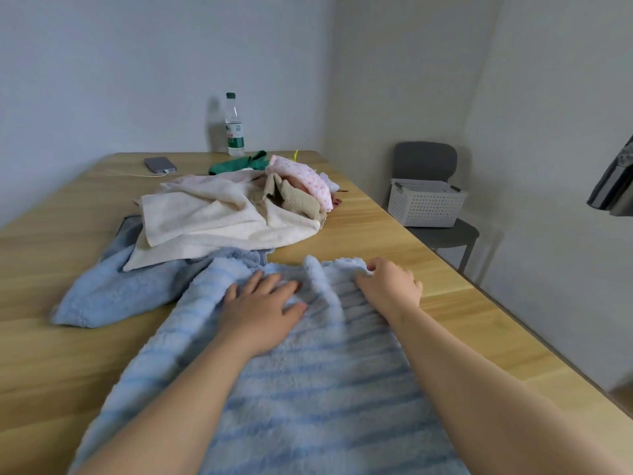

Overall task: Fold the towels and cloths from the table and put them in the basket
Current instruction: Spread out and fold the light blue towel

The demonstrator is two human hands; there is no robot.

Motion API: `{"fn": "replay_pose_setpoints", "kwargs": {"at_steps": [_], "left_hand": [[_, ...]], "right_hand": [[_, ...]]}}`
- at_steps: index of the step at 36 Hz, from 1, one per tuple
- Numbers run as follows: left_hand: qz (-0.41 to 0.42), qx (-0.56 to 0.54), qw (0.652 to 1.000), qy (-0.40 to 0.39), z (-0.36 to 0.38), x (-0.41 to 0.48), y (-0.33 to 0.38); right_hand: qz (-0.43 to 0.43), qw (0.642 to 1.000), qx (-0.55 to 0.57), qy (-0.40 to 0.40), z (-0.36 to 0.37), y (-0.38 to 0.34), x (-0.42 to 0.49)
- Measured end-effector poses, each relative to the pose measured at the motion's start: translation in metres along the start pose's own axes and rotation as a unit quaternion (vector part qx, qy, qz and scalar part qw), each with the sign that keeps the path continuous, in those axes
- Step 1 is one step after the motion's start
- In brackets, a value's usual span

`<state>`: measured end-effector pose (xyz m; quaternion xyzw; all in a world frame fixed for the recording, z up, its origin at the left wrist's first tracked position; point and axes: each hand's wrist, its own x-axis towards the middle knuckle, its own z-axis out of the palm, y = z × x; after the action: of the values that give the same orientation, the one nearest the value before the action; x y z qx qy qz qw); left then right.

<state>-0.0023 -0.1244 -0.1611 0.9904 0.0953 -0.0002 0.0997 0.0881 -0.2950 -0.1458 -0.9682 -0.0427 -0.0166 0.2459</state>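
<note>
White perforated basket (pixel 424 207) sits on a chair (pixel 424 159), far right. Flat left hand (pixel 263 310) presses the fluffy striped towel (pixel 308 389); right hand (pixel 390 286) grips its far edge

Plain room in a home, prob.: wooden table (pixel 394 234) w/ laundry, grey chair (pixel 424 162) (bare walls).

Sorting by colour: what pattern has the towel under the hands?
The towel is light blue with darker stripes; head view.
</note>
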Motion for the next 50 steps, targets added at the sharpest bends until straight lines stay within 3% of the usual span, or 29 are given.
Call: {"fn": "replay_pose_setpoints", "kwargs": {"at_steps": [4,11,21,24,29,32,36,40,43,50], "left_hand": [[-0.017,-0.038,0.998,0.043,0.002,0.002,-0.004],[-0.047,-0.024,0.997,0.054,0.006,-0.002,0.006],[-0.036,-0.068,0.996,0.034,0.019,-0.003,0.066],[-0.027,-0.128,0.991,0.042,0.015,0.002,0.073],[-0.057,-0.289,0.944,0.151,-0.007,0.013,0.037],[-0.106,-0.237,0.947,0.189,-0.019,0.014,0.006],[-0.179,-0.152,0.960,0.151,-0.028,0.013,-0.036],[-0.217,-0.147,0.957,0.122,-0.027,0.003,-0.060],[-0.208,-0.191,0.955,0.088,-0.022,0.000,-0.064],[-0.165,-0.351,0.906,0.172,-0.023,-0.003,-0.064]], "right_hand": [[-0.006,1.000,-0.014,0.021,0.004,0.004,0.003],[0.004,0.996,0.025,0.084,-0.008,0.017,0.004],[0.101,0.994,0.016,0.037,-0.039,0.053,0.010],[0.098,0.994,0.041,0.039,-0.044,0.061,0.011],[0.038,0.979,0.184,0.081,-0.046,0.057,0.016],[0.012,0.961,0.250,0.116,-0.044,0.050,0.017],[0.014,0.950,0.296,0.102,-0.038,0.048,0.019],[0.025,0.964,0.262,0.027,-0.033,0.048,0.021],[0.008,0.977,0.209,0.026,-0.031,0.048,0.024],[0.006,0.986,0.151,0.074,-0.029,0.059,0.019]]}}
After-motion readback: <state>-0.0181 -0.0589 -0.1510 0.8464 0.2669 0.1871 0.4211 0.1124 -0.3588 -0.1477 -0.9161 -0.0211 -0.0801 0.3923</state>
